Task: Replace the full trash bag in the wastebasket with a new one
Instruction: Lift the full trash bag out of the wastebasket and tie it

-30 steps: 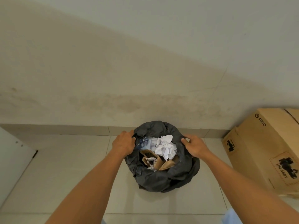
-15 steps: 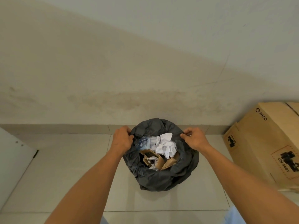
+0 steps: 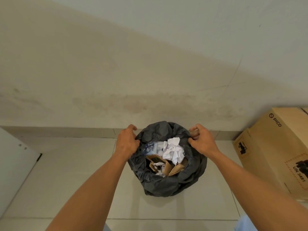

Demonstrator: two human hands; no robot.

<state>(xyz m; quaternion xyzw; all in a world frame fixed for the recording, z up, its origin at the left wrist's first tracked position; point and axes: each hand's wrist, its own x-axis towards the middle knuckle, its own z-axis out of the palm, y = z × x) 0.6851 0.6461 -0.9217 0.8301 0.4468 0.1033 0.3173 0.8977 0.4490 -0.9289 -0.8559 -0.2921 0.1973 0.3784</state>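
Note:
A dark grey trash bag (image 3: 168,185) lines a round wastebasket on the tiled floor by the wall; the bag hides the basket itself. Crumpled white paper (image 3: 174,150), torn cardboard pieces (image 3: 168,166) and clear plastic fill it to the top. My left hand (image 3: 127,141) grips the bag's rim on the left side. On the right side my right hand (image 3: 200,140) pinches the rim with curled fingers. Both hands hold the plastic gathered up above the trash.
A brown cardboard box (image 3: 273,152) with black print stands on the floor right of the bag. A white panel (image 3: 15,165) is at the far left. The stained wall (image 3: 150,72) rises directly behind the bag. Grey floor tiles (image 3: 70,180) lie on the near side.
Both hands have shifted a little up and toward the wall along the rim, lifting the bag's edge with them. The bag's far rim stands higher now.

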